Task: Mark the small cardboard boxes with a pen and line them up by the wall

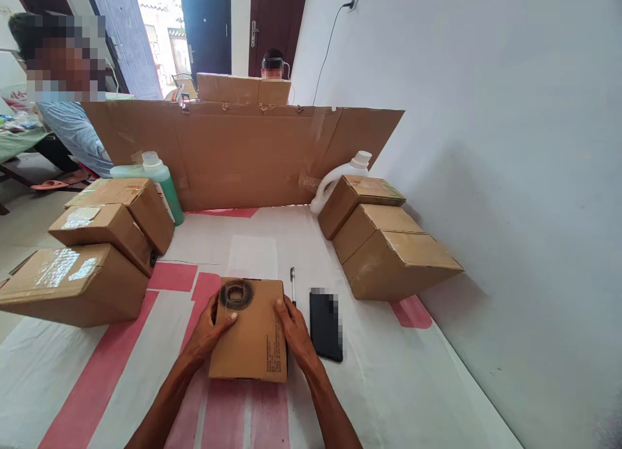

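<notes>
A brown cardboard box [250, 345] is in front of me on the pink and white cloth. On its top face, near the far left corner, is a round hole ringed in black, and small print runs along the right side. My left hand [211, 326] grips the box's left edge, the thumb lying on top just below the hole. The right edge is held by my right hand [296, 329], its thumb near the upper right corner. Fingers under or behind the sides are hidden. Just right of the box lie a pen [292, 284] and a black phone [324, 326].
Cardboard boxes [111, 280] stand at the left, more boxes [383, 254] at the right by the wall. A green bottle [168, 190] and a white jug [335, 177] stand behind them. A cardboard panel [243, 154] closes the far side. Two people are beyond it.
</notes>
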